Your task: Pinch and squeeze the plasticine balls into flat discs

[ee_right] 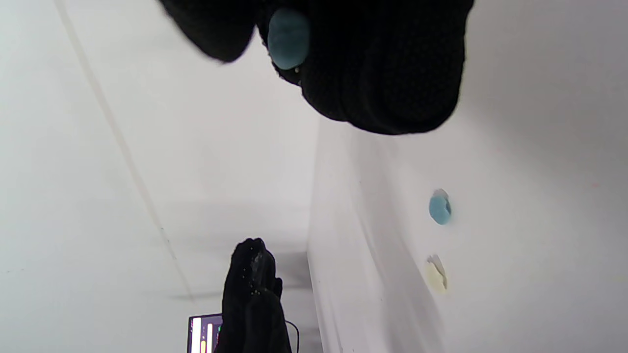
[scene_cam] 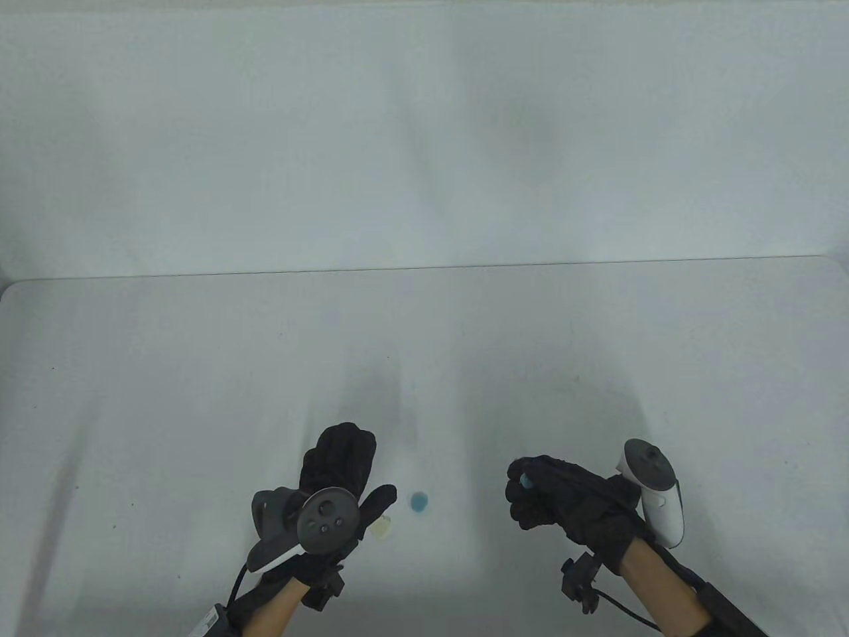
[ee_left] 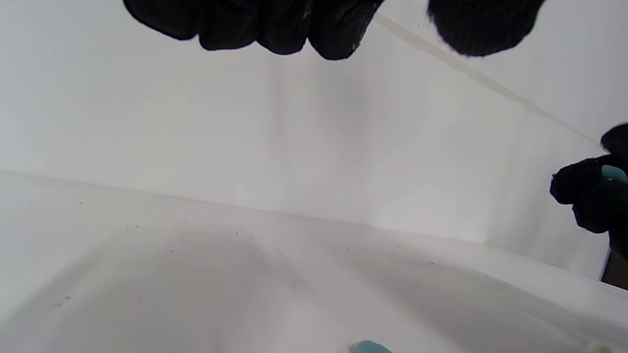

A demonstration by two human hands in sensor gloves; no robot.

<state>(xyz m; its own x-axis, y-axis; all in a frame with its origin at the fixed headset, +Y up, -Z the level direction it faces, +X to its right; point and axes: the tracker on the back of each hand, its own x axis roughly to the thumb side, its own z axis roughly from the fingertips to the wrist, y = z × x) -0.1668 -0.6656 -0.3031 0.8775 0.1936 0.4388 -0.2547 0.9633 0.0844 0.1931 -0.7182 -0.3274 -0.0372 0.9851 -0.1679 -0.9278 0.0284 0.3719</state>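
Pinching a blue plasticine piece between thumb and curled fingers, the right hand hovered above the white desk, near its front edge. Left hand was held with fingers straight and together, gripping nothing, thumb out to the side. Between the hands a flat blue disc lay on the desk; a pale cream disc sat just beside the left thumb. Trackers were strapped on both hands. A small lit screen showed in the right wrist view, its writing too blurred to read.
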